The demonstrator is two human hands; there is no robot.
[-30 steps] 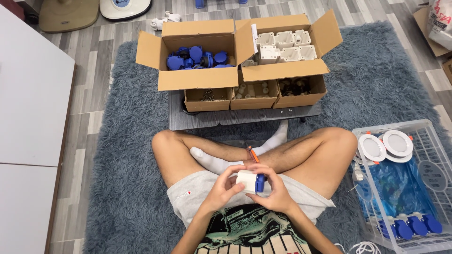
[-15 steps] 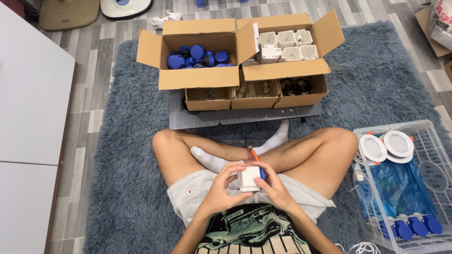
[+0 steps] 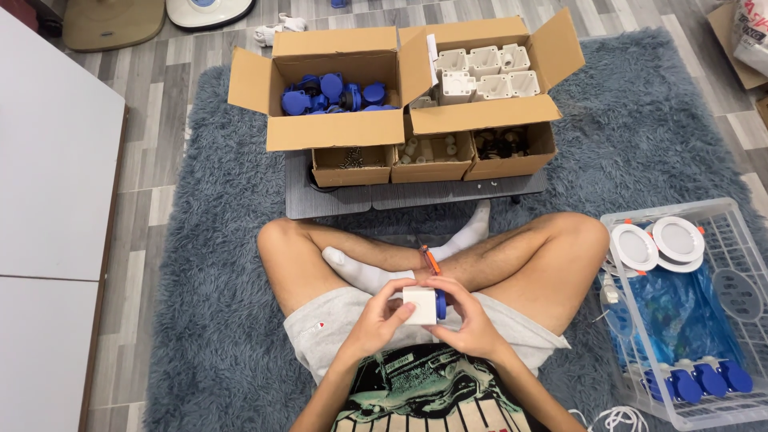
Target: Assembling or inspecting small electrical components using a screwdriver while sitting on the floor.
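Since a second ago you've turned the white block (image 3: 420,305) so the blue cap (image 3: 441,304) sits at its right side. Left hand (image 3: 374,322) and right hand (image 3: 468,324) fingers pinch the block over your lap; next, seat the cap squarely.

Two open boxes (image 3: 416,88) sit side by side beyond my crossed legs (image 3: 416,256). Three small boxes (image 3: 432,156) stand just before them. A crate (image 3: 744,240) lies right of my legs.

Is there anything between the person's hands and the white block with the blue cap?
Nothing visible. The left hand and right hand both grip the white block directly, with the blue cap on its right side.
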